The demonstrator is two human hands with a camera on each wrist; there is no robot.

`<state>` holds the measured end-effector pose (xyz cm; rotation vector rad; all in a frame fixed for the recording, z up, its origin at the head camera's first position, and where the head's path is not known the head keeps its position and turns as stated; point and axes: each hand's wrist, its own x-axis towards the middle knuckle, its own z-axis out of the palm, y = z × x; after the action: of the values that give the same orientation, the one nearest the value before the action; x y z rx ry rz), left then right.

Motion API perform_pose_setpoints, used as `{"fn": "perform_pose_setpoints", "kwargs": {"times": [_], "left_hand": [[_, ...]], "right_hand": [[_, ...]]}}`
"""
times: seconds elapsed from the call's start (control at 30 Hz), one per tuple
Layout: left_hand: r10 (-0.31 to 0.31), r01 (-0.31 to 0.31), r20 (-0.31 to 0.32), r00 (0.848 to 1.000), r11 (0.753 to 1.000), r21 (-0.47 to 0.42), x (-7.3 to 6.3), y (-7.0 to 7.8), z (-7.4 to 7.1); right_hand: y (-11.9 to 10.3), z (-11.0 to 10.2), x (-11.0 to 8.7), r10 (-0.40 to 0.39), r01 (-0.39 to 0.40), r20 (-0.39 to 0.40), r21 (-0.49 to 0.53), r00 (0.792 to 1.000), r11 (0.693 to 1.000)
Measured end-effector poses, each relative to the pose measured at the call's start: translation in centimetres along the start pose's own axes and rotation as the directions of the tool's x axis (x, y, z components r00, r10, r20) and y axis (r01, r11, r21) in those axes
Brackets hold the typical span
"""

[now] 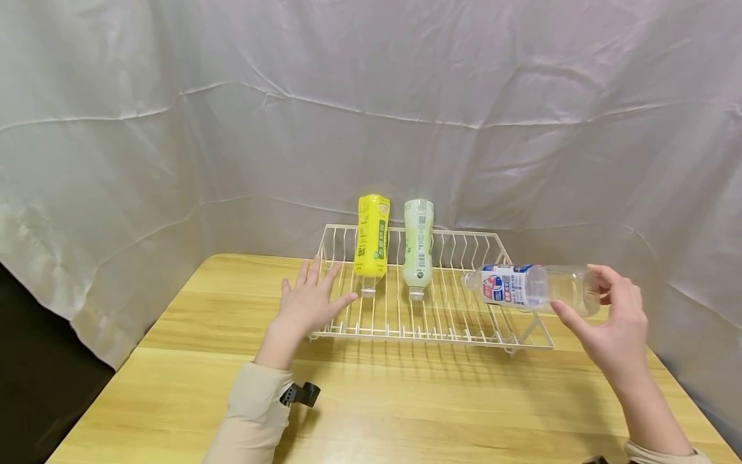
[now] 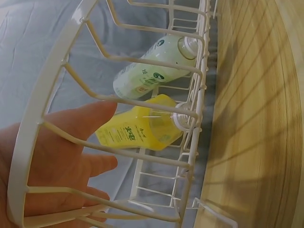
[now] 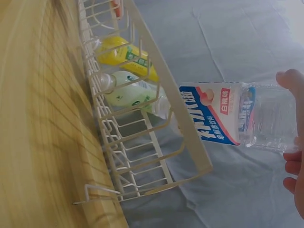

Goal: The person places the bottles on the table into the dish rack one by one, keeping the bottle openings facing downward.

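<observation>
My right hand (image 1: 617, 322) grips a clear plastic bottle (image 1: 570, 287) by its base end, with thumb and fingers around it. The bottle lies level above the right part of a white wire dish rack (image 1: 400, 333), its neck pointing left and a blue, white and pink label (image 3: 213, 111) near the neck. In the rack, a yellow bottle (image 1: 372, 235) and a pale green bottle (image 1: 418, 241) lean side by side, necks down toward the front. My left hand (image 1: 307, 299) has its fingers spread at the rack's left end, left of the yellow bottle; whether it touches the wires I cannot tell.
The rack stands on a wooden table (image 1: 377, 399), toward its back edge. Grey cloth (image 1: 348, 129) hangs behind and around the table. A dark strap device (image 1: 300, 394) sits on the left wrist.
</observation>
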<state>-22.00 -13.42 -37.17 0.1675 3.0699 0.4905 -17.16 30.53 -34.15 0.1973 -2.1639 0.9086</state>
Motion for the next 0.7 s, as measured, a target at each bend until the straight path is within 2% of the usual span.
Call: {"fn": "perform_pose_setpoints", "kwargs": {"times": [0.2,0.53,0.7], "left_hand": [[-0.004,0.005,0.011,1.0,1.0,-0.013,0.0,-0.1,0.1],[-0.01,0.01,0.021,1.0,1.0,-0.01,0.2,-0.2,0.1],[-0.011,0.012,0.019,1.0,1.0,-0.013,0.1,-0.3,0.2]], "right_hand": [[0.5,0.8,0.2,0.018,-0.014,0.059,-0.075,0.998,0.997],[0.5,2.2,0.3,-0.044,0.058,0.113,-0.127,0.993,0.99],[0.5,2.8,0.5,-0.089,0.103,0.108,-0.132,0.99,0.986]]}}
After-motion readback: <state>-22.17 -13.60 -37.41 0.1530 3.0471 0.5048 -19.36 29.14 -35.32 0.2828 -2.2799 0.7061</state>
